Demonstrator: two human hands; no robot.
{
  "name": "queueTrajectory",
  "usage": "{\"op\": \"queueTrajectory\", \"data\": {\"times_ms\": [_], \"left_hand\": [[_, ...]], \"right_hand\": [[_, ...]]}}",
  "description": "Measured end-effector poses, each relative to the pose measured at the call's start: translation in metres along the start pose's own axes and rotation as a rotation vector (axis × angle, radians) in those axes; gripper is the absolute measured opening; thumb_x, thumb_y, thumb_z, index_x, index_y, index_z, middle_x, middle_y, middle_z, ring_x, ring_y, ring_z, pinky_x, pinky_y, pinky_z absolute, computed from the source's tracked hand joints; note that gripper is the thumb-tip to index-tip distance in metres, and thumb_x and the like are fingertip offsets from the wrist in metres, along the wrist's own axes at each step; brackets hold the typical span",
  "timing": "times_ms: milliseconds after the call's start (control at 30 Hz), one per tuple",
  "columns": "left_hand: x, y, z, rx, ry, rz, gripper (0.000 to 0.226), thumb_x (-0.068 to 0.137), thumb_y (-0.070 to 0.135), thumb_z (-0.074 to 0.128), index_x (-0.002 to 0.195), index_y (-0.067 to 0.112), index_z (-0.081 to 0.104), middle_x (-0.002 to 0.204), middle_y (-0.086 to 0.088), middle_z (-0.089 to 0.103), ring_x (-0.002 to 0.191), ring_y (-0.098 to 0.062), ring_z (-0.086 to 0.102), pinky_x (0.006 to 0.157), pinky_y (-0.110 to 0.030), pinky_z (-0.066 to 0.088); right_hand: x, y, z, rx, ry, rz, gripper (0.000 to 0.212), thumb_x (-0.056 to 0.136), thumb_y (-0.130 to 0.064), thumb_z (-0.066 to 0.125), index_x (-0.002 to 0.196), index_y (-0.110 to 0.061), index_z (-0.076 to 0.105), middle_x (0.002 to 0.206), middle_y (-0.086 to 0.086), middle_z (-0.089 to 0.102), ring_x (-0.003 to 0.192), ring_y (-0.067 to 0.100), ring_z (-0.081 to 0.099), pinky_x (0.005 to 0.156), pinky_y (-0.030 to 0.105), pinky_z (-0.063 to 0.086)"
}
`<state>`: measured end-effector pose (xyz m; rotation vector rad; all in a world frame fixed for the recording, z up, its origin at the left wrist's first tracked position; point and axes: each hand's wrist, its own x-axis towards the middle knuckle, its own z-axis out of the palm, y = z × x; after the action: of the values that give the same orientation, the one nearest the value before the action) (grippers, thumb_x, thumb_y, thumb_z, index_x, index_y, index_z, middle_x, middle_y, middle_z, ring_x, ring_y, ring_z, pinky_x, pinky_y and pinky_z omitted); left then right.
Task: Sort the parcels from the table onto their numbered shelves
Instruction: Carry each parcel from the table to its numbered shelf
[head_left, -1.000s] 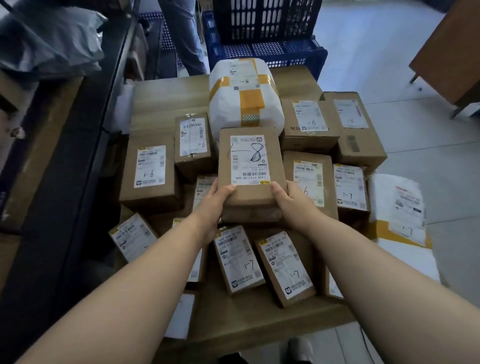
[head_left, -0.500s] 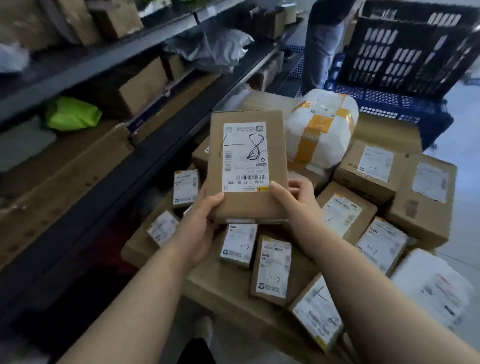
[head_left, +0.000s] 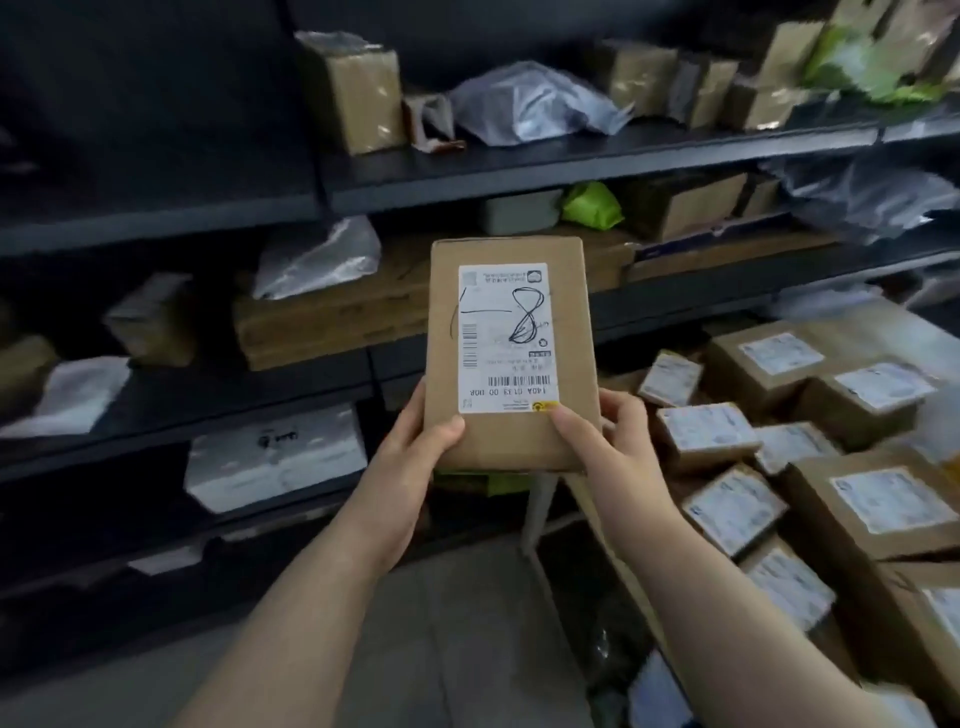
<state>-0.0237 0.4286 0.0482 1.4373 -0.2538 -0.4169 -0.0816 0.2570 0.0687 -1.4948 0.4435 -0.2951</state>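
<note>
Before the dark shelving (head_left: 571, 179), held upright and clear of every tier: one cardboard parcel (head_left: 506, 358) inked "8". Hands: two. The left hand (head_left: 410, 467) and right hand (head_left: 608, 447) clasp its lower corners, thumbs on the face. Hazards: the low grip may let it tip forward; shelf numbers are unreadable, so misfiling is possible. Tiers: at least four. Labelled boxes (head_left: 878, 501) stacked at right: about nine, frame edge blurred.

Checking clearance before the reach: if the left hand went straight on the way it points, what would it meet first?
Carrying the parcel it grips, the left hand would likely meet the flat brown box lying on the middle shelf first, though depth is unclear.
</note>
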Motion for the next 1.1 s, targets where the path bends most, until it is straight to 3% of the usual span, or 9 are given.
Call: {"op": "queueTrajectory", "data": {"times_ms": [133, 333, 567, 733, 900, 1033, 1100], "left_hand": [[-0.061, 0.015, -0.091, -0.03, 0.224, 0.055, 0.053, 0.091, 0.031, 0.058, 0.142, 0.037, 0.041, 0.131, 0.019, 0.059, 0.123, -0.001, 0.051, 0.108, -0.031, 0.035], [-0.177, 0.025, -0.234, 0.048, 0.445, 0.091, 0.06, 0.082, 0.043, 0.057, 0.14, 0.036, 0.044, 0.135, 0.015, 0.057, 0.129, -0.008, 0.049, 0.113, -0.042, 0.031], [-0.328, 0.021, -0.365, 0.063, 0.795, 0.155, 0.06, 0.078, 0.045, 0.062, 0.136, 0.034, 0.051, 0.135, 0.011, 0.057, 0.129, -0.009, 0.049, 0.112, -0.039, 0.032], [-0.422, 0.01, -0.411, 0.071, 1.095, 0.151, 0.057, 0.077, 0.059, 0.063, 0.131, 0.048, 0.052, 0.141, 0.005, 0.049, 0.135, -0.015, 0.042, 0.113, -0.044, 0.029], [-0.486, 0.005, -0.428, 0.074, 1.323, 0.118, 0.049, 0.078, 0.06, 0.056, 0.127, 0.054, 0.052, 0.135, 0.008, 0.052, 0.126, -0.006, 0.049, 0.109, -0.038, 0.037], [-0.52, -0.001, -0.45, 0.08, 1.462, 0.099, 0.047, 0.087, 0.053, 0.055, 0.133, 0.047, 0.048, 0.134, 0.012, 0.053, 0.122, -0.001, 0.049, 0.101, -0.024, 0.039], [-0.534, -0.004, -0.47, 0.101, 1.522, 0.076, 0.052, 0.081, 0.059, 0.053, 0.132, 0.05, 0.048, 0.133, 0.014, 0.053, 0.123, -0.001, 0.048, 0.105, -0.028, 0.038]], "right_hand": [[-0.033, -0.002, 0.1, -0.028, -0.182, -0.054, 0.029, 0.088, -0.028, 0.063, 0.11, -0.033, 0.045, 0.116, -0.012, 0.058, 0.102, -0.001, 0.056, 0.07, 0.011, 0.047], [-0.11, 0.012, 0.255, 0.003, -0.451, -0.057, 0.029, 0.089, -0.026, 0.062, 0.114, -0.031, 0.046, 0.123, -0.007, 0.059, 0.112, 0.003, 0.056, 0.088, 0.023, 0.048], [-0.223, 0.035, 0.413, -0.03, -0.792, -0.063, 0.026, 0.089, -0.03, 0.062, 0.109, -0.036, 0.046, 0.123, -0.008, 0.057, 0.112, 0.006, 0.055, 0.096, 0.035, 0.049], [-0.294, 0.046, 0.492, -0.086, -1.02, -0.118, 0.038, 0.091, -0.029, 0.06, 0.126, -0.025, 0.045, 0.132, -0.004, 0.052, 0.115, 0.004, 0.053, 0.089, 0.022, 0.046], [-0.347, 0.062, 0.554, -0.182, -1.23, -0.119, 0.036, 0.092, -0.035, 0.057, 0.125, -0.031, 0.044, 0.13, -0.006, 0.048, 0.109, 0.002, 0.052, 0.079, 0.018, 0.044], [-0.382, 0.074, 0.605, -0.206, -1.363, -0.108, 0.043, 0.089, -0.036, 0.06, 0.128, -0.024, 0.047, 0.128, -0.001, 0.053, 0.111, 0.007, 0.055, 0.09, 0.027, 0.046], [-0.399, 0.077, 0.634, -0.244, -1.418, -0.123, 0.058, 0.078, -0.051, 0.06, 0.129, -0.026, 0.048, 0.128, 0.0, 0.053, 0.112, 0.01, 0.055, 0.097, 0.036, 0.046]]}}
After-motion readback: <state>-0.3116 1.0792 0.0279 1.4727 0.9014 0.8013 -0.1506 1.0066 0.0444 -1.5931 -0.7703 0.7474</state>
